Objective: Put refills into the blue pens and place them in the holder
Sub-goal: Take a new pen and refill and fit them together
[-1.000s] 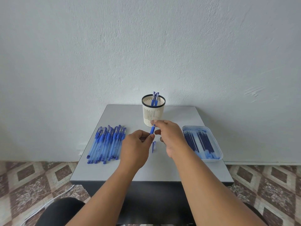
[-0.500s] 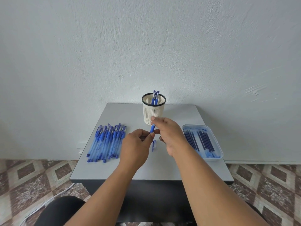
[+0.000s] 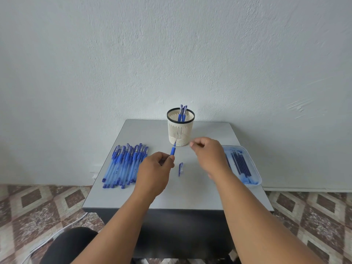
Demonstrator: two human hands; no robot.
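My left hand [image 3: 154, 172] grips a blue pen [image 3: 173, 150] by its barrel, with the grip end and tip pointing up toward the holder. My right hand [image 3: 207, 155] hovers to the right of that pen, apart from it. Its fingers are curled with thumb and forefinger together, and nothing shows between them. A loose blue pen cap [image 3: 181, 169] lies on the table between my hands. The cream mesh holder [image 3: 181, 134] with a black rim stands at the back centre and has two blue pens [image 3: 182, 112] upright in it.
A row of several blue pens [image 3: 125, 162] lies on the left of the grey table [image 3: 190, 195]. On the right sits a clear tray [image 3: 254, 174] with several dark refills [image 3: 241, 164]. A wall rises just behind the table, and patterned floor tiles flank it.
My right hand has let go of the pen's upper end and moved away to the right. My left hand keeps the pen in about the same place.
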